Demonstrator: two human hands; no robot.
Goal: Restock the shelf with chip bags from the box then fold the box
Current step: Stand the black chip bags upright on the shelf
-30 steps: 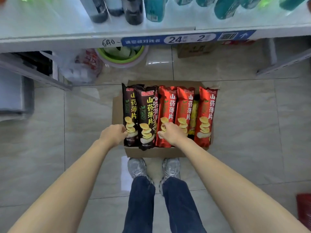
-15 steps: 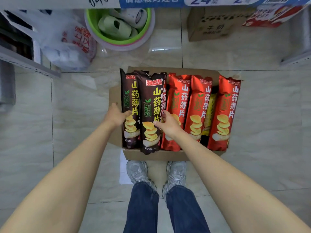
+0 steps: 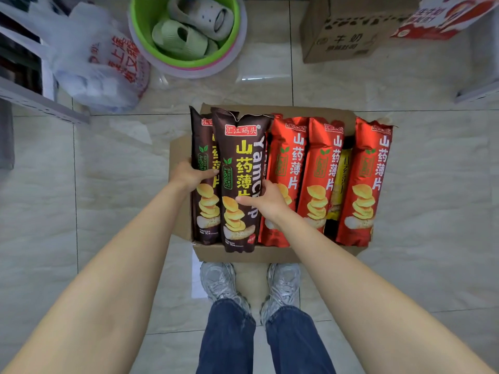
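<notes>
My left hand (image 3: 190,176) has its fingers curled around the left edge of the front brown chip bag (image 3: 240,182), and my right hand (image 3: 266,201) grips the same bag from its right side, thumb laid across the printed face. Between the two I hold that bag by its middle. Its long axis runs away from me, the crimped top end pointing toward the far side of the box and the bottom end hanging just past the near wall of the cardboard box (image 3: 243,255). It sits higher than its neighbours, overlapping the second brown bag (image 3: 201,163), which lies just to its left inside the box.

To the right of my right hand I see three red chip bags (image 3: 321,171) lying side by side in the box, all with the same orientation, tops away from me. A yellow bag (image 3: 341,182) shows in the gap between the two rightmost red ones, lower down. The box rests on the tiled floor (image 3: 432,211) just in front of my grey sneakers (image 3: 220,284).

Farther off on the floor stand a green basin (image 3: 140,33) holding slippers, a white plastic bag (image 3: 94,71) left of it, and a closed brown carton (image 3: 345,41) to the right.
</notes>
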